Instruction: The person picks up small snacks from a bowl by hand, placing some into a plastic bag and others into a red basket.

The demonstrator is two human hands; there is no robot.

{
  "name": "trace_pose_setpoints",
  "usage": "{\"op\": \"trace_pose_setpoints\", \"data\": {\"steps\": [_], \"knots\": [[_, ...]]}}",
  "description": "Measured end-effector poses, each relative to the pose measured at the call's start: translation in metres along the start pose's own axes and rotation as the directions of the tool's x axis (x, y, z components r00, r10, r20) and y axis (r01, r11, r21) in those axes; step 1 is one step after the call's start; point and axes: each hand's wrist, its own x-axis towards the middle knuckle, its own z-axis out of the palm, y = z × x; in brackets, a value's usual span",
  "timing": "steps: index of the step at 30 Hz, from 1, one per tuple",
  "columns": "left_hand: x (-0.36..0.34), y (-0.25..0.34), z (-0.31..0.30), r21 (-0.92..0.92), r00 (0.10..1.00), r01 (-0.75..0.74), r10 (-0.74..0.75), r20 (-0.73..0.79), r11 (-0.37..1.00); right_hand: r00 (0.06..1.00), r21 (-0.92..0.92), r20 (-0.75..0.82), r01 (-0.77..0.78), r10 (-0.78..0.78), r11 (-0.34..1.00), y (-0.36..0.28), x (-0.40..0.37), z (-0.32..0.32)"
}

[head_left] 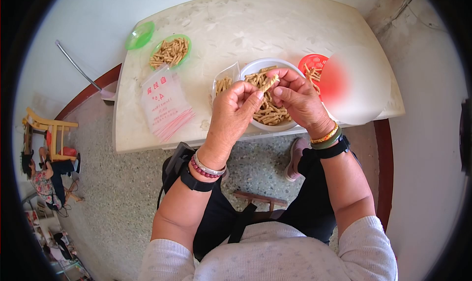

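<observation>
A short, pale yellow twisted stick [270, 83] is held up over a white bowl [249, 68]. My left hand [235, 111] pinches its lower end between thumb and fingers. At the upper end, the curled fingers and thumb of my right hand [301, 98] close around the stick. Many light brown sticks [273, 114] fill the bowl below, partly hidden by both hands. A clear plastic bag [223, 84] with similar sticks inside stands just left of the bowl.
A green plate [169, 49] heaped with sticks and a green lid [140, 35] lie at the table's back left. Printed zip bags [164, 104] lie nearer. A red basket [313, 61] is right, beside a blurred patch. Another person [48, 182] sits at far left.
</observation>
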Motion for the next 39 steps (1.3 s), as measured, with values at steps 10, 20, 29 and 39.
{"op": "trace_pose_setpoints", "data": {"steps": [10, 20, 29, 39], "knots": [[0.0, -0.007, 0.003, 0.049, 0.997, -0.047, 0.05, -0.054, 0.998, 0.996, 0.017, 0.092, -0.01, 0.008, 1.0, 0.011, 0.001, -0.003], [0.003, -0.021, 0.008, 0.09, 0.993, -0.098, 0.104, -0.056, 0.991, 0.997, 0.002, 0.066, -0.028, 0.028, 1.0, 0.014, -0.001, -0.002], [0.001, -0.017, 0.012, 0.087, 0.991, -0.111, 0.117, -0.068, 0.99, 0.998, 0.017, 0.011, -0.06, 0.06, 0.998, 0.015, -0.003, 0.004], [-0.001, -0.008, 0.01, -0.115, 0.995, 0.089, -0.083, 0.056, 0.989, 0.998, -0.015, 0.022, -0.052, 0.052, 0.999, 0.019, -0.002, 0.001]]}}
